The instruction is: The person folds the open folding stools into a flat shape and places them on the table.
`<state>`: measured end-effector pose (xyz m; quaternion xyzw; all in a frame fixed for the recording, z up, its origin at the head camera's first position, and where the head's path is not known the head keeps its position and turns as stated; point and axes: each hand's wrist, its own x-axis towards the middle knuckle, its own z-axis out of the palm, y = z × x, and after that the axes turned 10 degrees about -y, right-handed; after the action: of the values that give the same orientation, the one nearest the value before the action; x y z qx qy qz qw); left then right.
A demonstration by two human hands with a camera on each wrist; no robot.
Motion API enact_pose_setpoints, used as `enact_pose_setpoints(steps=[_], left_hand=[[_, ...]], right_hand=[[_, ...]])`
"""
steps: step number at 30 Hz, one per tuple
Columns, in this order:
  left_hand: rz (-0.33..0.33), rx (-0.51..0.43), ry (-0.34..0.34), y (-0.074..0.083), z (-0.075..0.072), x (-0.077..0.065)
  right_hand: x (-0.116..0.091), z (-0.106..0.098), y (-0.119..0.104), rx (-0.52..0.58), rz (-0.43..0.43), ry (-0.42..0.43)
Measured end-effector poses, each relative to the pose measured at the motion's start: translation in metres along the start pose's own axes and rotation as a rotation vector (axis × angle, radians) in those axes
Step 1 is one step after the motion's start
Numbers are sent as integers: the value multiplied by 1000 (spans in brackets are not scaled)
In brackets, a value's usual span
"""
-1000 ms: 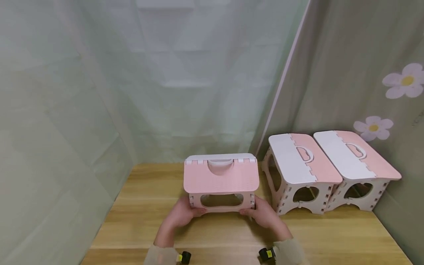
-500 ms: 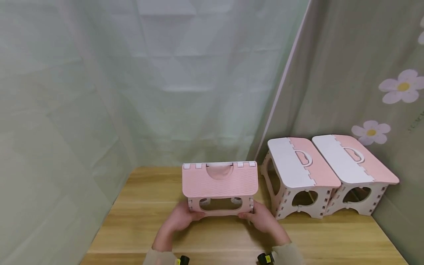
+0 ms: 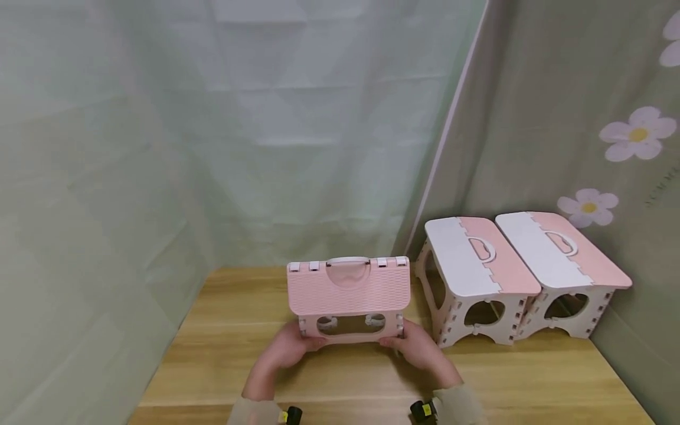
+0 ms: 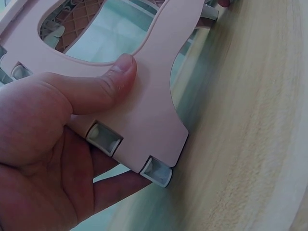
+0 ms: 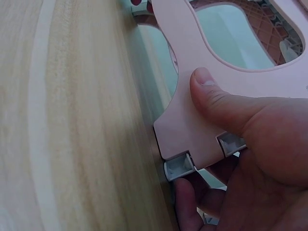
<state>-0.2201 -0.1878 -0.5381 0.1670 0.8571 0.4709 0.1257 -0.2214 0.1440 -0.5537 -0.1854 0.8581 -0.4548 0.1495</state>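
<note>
A partly folded pink-and-white folding stool (image 3: 348,298) stands at the middle of the table, its top bent along the centre like a roof. The pink half slopes toward me, and a white carry handle (image 3: 347,260) sits on the ridge. My left hand (image 3: 288,345) grips the left side of the near leg panel. In the left wrist view the thumb (image 4: 110,86) presses on the panel's front, with fingers behind its hinge edge. On the other side my right hand (image 3: 421,347) grips the same panel (image 5: 187,115), thumb below the oval opening. The stool's far half is mostly hidden.
Two similar stools (image 3: 480,257) (image 3: 563,251) stand unfolded side by side at the right. Pale curtains (image 3: 319,147) hang behind and at both sides. The wood-grain table (image 3: 212,354) runs up to them.
The stool's top has bent more steeply: its white half, visible behind the ridge a second ago, is now out of sight. Both hands keep their grip. The view has shifted slightly.
</note>
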Motion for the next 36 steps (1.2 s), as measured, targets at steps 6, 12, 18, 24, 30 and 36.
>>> enact_pose_setpoints(steps=[6, 12, 18, 24, 30, 36], left_hand=[[13, -39, -22, 0, 0, 0], [5, -38, -30, -3, 0, 1], [-10, -62, -36, -3, 0, 0], [4, -86, -46, 0, -2, -3], [3, -55, -42, 4, -4, -2], [-10, -62, -50, 2, -4, -1]], right_hand=[[0, 0, 1, 37, 6, -15], [0, 1, 2, 37, 10, -10], [1, 2, 1, 30, 14, -12], [0, 1, -1, 22, 3, -20], [1, -1, -2, 7, 1, -16], [2, 0, 0, -8, 8, -15]])
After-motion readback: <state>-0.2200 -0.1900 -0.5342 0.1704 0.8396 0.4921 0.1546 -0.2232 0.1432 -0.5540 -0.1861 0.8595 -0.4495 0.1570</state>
